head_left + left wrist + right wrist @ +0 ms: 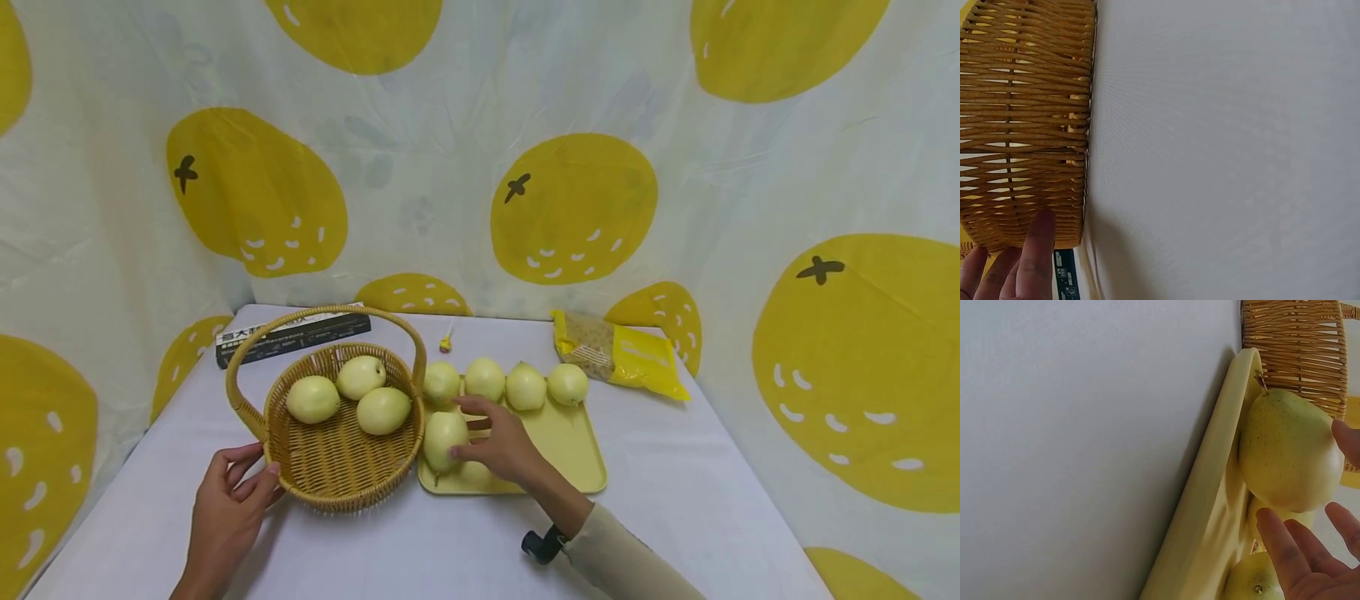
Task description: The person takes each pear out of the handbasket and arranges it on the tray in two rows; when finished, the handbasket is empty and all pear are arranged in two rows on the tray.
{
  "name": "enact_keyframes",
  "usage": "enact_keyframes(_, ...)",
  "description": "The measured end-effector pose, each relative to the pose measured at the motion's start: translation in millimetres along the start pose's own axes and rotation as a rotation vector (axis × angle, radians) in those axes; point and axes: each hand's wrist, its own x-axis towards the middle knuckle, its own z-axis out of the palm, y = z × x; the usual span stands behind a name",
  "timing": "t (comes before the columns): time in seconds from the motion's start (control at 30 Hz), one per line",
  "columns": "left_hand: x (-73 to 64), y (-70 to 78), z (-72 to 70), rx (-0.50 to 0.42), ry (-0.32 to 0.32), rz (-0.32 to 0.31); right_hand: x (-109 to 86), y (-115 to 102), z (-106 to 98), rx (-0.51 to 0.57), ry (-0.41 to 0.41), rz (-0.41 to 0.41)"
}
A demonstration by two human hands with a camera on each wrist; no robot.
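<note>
A wicker basket point(345, 450) with a tall arched handle holds three pale yellow-green pears point(384, 411). At its near left rim my left hand point(234, 500) grips it, thumb over the edge; in the left wrist view the fingers point(1036, 256) lie against the woven side. To the right, a pear point(445, 442) stands at the left end of a yellow tray point(558, 454). My right hand point(498, 440) is beside this pear, fingers spread and thumb at its side. In the right wrist view, the fingertips point(1272, 522) are right at the pear's surface point(1288, 453).
Several more pears point(527, 387) line the tray's back edge. Behind the basket lies a long dark box point(300, 335). A small lollipop point(446, 343) and a yellow packet point(622, 354) lie at the back. A printed curtain point(450, 192) encloses the white table point(660, 467).
</note>
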Motion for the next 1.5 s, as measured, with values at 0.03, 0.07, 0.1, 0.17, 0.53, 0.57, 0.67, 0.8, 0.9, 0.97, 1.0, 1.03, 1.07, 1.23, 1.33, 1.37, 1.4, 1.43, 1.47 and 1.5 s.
enact_keyframes(0.03,-0.1,0.1,0.0,0.000,0.000,-0.002,-0.4,-1,0,0.004,0.003,0.001)
enact_keyframes(0.07,0.0,0.0,0.0,0.000,0.001,-0.002,-0.9,-1,-1,0.004,0.009,0.002)
enact_keyframes(0.1,0.4,-0.1,-0.1,-0.001,-0.001,-0.003,-1.6,-2,-1,0.007,0.016,-0.001)
enact_keyframes(0.17,0.9,-0.6,-0.1,0.004,-0.003,-0.006,-3.2,-5,-3,0.003,0.034,-0.002)
enact_keyframes(0.53,0.4,0.4,0.6,0.023,0.006,-0.007,-11.8,-36,-14,-0.007,0.175,-0.101)
enact_keyframes(0.57,0.3,0.7,0.6,0.023,0.007,-0.007,-12.3,-39,-15,-0.009,0.181,-0.113)
enact_keyframes(0.67,0.6,1.0,0.4,0.020,0.007,-0.010,-13.6,-46,-14,-0.004,0.194,-0.158)
enact_keyframes(0.8,1.1,0.4,0.2,0.009,0.008,-0.005,-13.3,-55,-10,0.008,0.201,-0.214)
enact_keyframes(0.9,1.7,-0.6,0.8,0.014,0.016,0.001,-11.7,-61,-3,0.017,0.197,-0.243)
enact_keyframes(0.97,1.7,-1.7,1.3,0.013,0.022,0.008,-10.1,-64,2,0.017,0.192,-0.255)
enact_keyframes(1.0,1.6,-2.3,1.5,0.012,0.026,0.012,-9.1,-66,4,0.019,0.191,-0.262)
enact_keyframes(1.03,1.4,-2.8,1.6,0.005,0.029,0.018,-7.9,-67,7,0.018,0.188,-0.267)
enact_keyframes(1.07,1.4,-3.3,1.5,-0.005,0.030,0.024,-6.6,-68,10,0.019,0.184,-0.272)
enact_keyframes(1.23,0.1,-3.4,1.2,-0.034,0.022,0.045,0.8,-73,27,0.045,0.158,-0.283)
enact_keyframes(1.33,-0.6,-2.9,0.7,-0.030,0.021,0.047,6.1,-72,38,0.072,0.143,-0.285)
enact_keyframes(1.37,-0.8,-2.8,0.6,-0.028,0.021,0.045,8.0,-71,42,0.076,0.136,-0.290)
enact_keyframes(1.4,-1.1,-2.6,0.5,-0.025,0.020,0.043,9.9,-71,46,0.076,0.130,-0.296)
enact_keyframes(1.43,-1.1,-2.4,0.4,-0.025,0.020,0.040,11.7,-70,49,0.065,0.127,-0.299)
enact_keyframes(1.47,-1.2,-2.2,0.4,-0.028,0.018,0.038,13.5,-69,53,0.054,0.122,-0.305)
enact_keyframes(1.5,-1.3,-2.1,0.3,-0.026,0.017,0.036,15.3,-69,56,0.040,0.115,-0.308)
